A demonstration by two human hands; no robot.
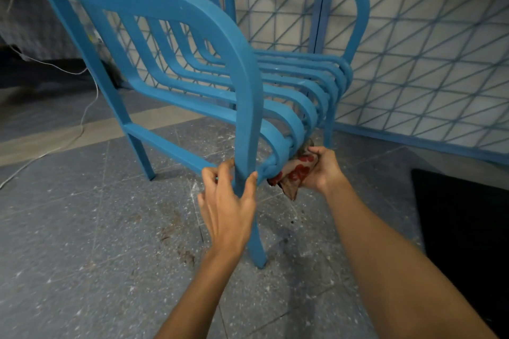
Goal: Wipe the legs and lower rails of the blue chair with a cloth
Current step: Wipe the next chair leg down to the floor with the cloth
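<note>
Nearest, the left hand (228, 201) wraps thumb and fingers round the front leg (257, 245), steadying the chair (192, 16). Just beyond, the right hand (323, 170) grips a bunched red-patterned cloth (296, 173) up against the seat's front edge, beside that leg. To do it well, I'd keep the chair held firm, fold the cloth round the leg and draw it down toward the floor (82, 228). The side rail (170, 146) farther back comes next.

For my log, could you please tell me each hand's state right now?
Left hand: grips the chair's front leg.
Right hand: holds the cloth.
</note>
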